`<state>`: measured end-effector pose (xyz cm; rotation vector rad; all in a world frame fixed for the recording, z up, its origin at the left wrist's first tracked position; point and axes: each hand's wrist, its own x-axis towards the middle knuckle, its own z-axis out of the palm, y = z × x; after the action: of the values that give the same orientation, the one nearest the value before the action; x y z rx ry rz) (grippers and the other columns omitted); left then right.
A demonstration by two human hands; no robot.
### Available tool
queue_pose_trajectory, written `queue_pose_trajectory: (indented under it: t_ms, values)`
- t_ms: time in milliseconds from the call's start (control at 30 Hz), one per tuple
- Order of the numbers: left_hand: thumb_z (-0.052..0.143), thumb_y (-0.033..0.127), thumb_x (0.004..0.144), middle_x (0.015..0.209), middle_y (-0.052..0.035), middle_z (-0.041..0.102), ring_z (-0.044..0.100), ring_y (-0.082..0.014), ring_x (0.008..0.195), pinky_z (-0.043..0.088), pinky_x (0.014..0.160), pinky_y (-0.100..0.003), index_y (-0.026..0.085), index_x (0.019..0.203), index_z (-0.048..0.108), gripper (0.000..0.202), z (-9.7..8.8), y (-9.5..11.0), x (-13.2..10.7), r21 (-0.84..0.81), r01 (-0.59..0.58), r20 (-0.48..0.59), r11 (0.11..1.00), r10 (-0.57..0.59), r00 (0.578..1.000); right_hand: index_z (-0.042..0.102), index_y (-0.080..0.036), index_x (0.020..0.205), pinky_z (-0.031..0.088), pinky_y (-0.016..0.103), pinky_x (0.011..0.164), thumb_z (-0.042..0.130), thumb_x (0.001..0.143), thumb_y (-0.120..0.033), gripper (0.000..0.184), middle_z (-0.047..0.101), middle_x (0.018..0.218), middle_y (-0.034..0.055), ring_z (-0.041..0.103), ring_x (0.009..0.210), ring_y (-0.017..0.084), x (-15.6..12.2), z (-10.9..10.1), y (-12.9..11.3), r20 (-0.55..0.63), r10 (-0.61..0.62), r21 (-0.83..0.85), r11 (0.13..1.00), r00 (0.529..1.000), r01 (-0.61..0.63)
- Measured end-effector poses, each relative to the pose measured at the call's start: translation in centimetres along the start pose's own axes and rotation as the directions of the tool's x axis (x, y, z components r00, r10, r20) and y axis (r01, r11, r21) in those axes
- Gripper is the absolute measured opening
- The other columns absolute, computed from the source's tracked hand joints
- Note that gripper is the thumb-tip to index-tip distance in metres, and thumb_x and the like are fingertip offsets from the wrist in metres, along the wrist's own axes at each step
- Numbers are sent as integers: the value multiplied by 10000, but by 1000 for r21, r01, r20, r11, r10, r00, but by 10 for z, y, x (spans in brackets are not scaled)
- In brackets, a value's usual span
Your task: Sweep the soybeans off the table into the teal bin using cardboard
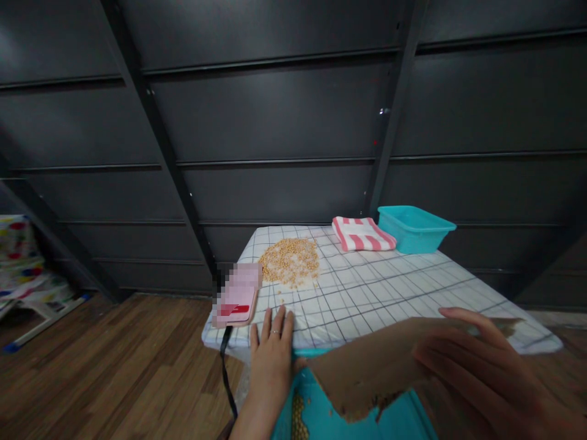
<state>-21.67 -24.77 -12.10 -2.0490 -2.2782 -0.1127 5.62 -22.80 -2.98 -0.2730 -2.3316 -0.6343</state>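
My left hand [271,357] lies with its fingers stretched flat on the front edge of the checked tablecloth [348,293]. Its thumb is spread to the right, by the rim of a turquoise bin [362,397] below the table edge. Round yellowish beans [299,418] lie in the bin's left part. My right hand [486,366] grips a torn piece of brown cardboard [371,363], tilted over the bin and hiding part of it. Farther back on the cloth spreads a pile of yellow beans [291,260], mixed with whitish bits. A few strays lie nearer my left fingers.
A pink phone [238,293], partly blurred, lies at the table's left edge with a black cord [224,360] hanging down. At the back right are a folded red-and-white striped towel [362,234] and a turquoise tub [415,229]. A dark panelled wall [275,122] rises behind.
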Motion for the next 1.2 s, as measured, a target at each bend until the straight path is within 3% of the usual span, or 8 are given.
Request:
queue_pose_trajectory:
  t_ms: [167, 333, 433, 533, 767, 1200]
  values:
    - [473, 189, 711, 1415, -81, 323, 243, -304, 1305, 267, 1011, -551, 220, 1330, 321, 638, -3, 1, 0, -26, 14, 15, 1000, -14, 1000, 604, -171, 950, 363, 479, 940, 467, 685, -7, 341, 638, 811, 75, 564, 840, 236, -8, -4, 1, 16, -6, -23, 1000, 1000, 6]
    - [517, 207, 726, 1413, -95, 324, 238, -311, 1304, 266, 1015, -555, 208, 1327, 325, 631, -11, 4, 0, -16, 17, 26, 1000, -17, 1000, 543, -194, 910, 399, 422, 810, 417, 733, -26, 275, 619, 716, 28, 560, 693, 189, 9, 0, 16, -6, 70, -69, 995, 998, -70]
    - [581, 281, 719, 1413, -116, 320, 228, -327, 1305, 258, 1018, -569, 174, 1324, 328, 664, -13, 6, 0, -6, 27, 56, 1000, -27, 998, 495, -191, 872, 377, 410, 807, 349, 745, 5, 276, 606, 685, 8, 550, 635, 156, 23, 16, 32, 55, 125, -126, 985, 991, -117]
    - [592, 316, 721, 1415, -125, 318, 235, -336, 1301, 263, 1010, -583, 173, 1326, 323, 677, -9, 4, 0, -12, 2, 15, 1000, -1, 1000, 499, -175, 895, 383, 403, 808, 369, 721, 21, 292, 606, 691, 22, 547, 661, 162, 32, 39, 50, 1, 54, -186, 981, 999, -53]
    - [610, 399, 711, 1414, -101, 330, 233, -317, 1306, 247, 1032, -557, 211, 1323, 329, 699, 0, 1, 2, -31, 17, -1, 999, -17, 1000, 536, -164, 861, 371, 376, 785, 365, 667, 12, 313, 603, 683, 28, 534, 684, 174, 39, 87, 81, -63, 45, -191, 980, 997, -57]
    - [578, 458, 717, 1431, -69, 288, 201, -318, 1316, 220, 1036, -567, 233, 1333, 308, 710, 2, -1, 3, -85, 28, 31, 996, -26, 999, 541, -177, 853, 287, 416, 914, 381, 686, 0, 291, 616, 732, 23, 530, 721, 171, 61, 141, 108, -201, 146, -180, 967, 969, -183]
